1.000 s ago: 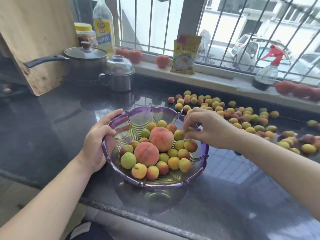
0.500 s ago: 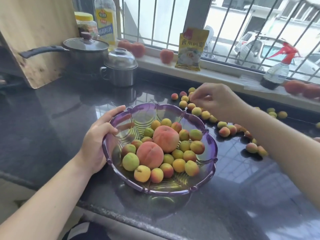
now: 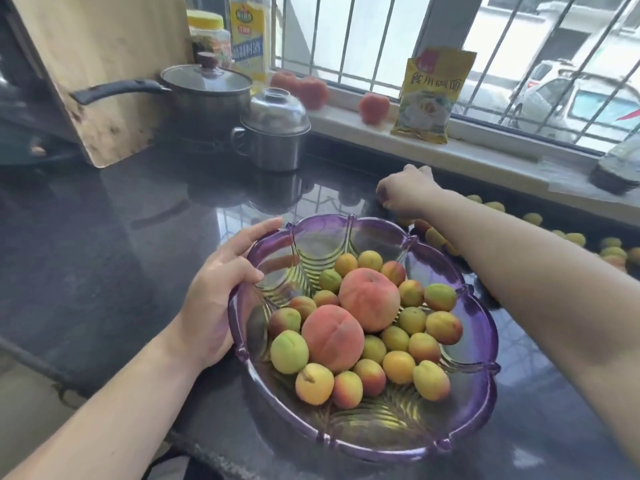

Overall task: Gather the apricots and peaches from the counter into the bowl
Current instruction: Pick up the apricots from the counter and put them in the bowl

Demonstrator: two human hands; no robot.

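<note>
A purple glass bowl (image 3: 478, 337) stands on the dark counter near its front edge. It holds two peaches (image 3: 369, 299) and several small apricots (image 3: 289, 351). My left hand (image 3: 221, 292) grips the bowl's left rim, thumb inside. My right hand (image 3: 407, 195) reaches over the bowl's far rim and curls down over loose apricots (image 3: 434, 237) on the counter; what its fingers hold is hidden. More apricots (image 3: 575, 239) lie scattered to the right, behind my forearm.
A lidded saucepan (image 3: 207, 95), a steel lidded pot (image 3: 275, 133) and a leaning wooden board (image 3: 100, 71) stand at the back left. On the windowsill sit red fruits (image 3: 374, 107), a yellow packet (image 3: 431, 95) and bottles (image 3: 247, 36).
My right hand moved from above the bowl out to the far counter and dropped onto the loose apricots. The left hand kept its hold on the rim. The view swung left and closer.
</note>
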